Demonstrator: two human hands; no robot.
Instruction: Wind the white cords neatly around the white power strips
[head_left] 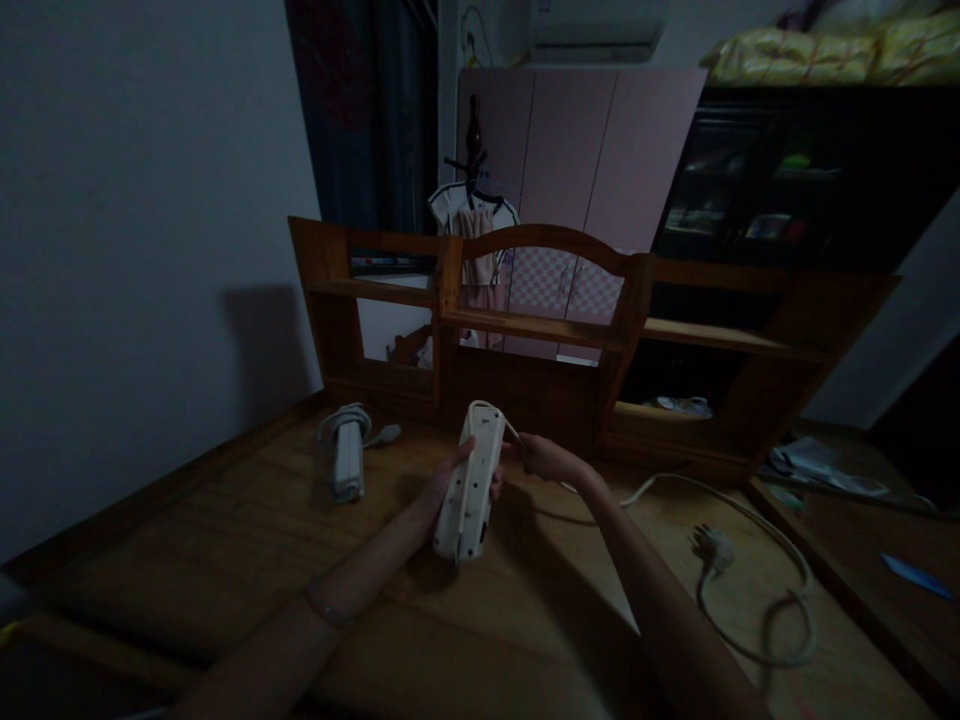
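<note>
Over the surface (pixel 247 560), the left hand (pixel 441 485) clasps a power strip (pixel 474 500), seemingly steadying it while the right hand (pixel 551 460) pinches its cord (pixel 720 488).

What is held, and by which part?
The left hand grips the white power strip around its middle; the right hand holds its cord near the strip's far end.

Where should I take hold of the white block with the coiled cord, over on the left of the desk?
Probably mid-length on the white block, coming from above and the near side, squeezing its two long sides. It is long and narrow, and the cord is bunched at its far end, leaving the nearer part free.
</note>
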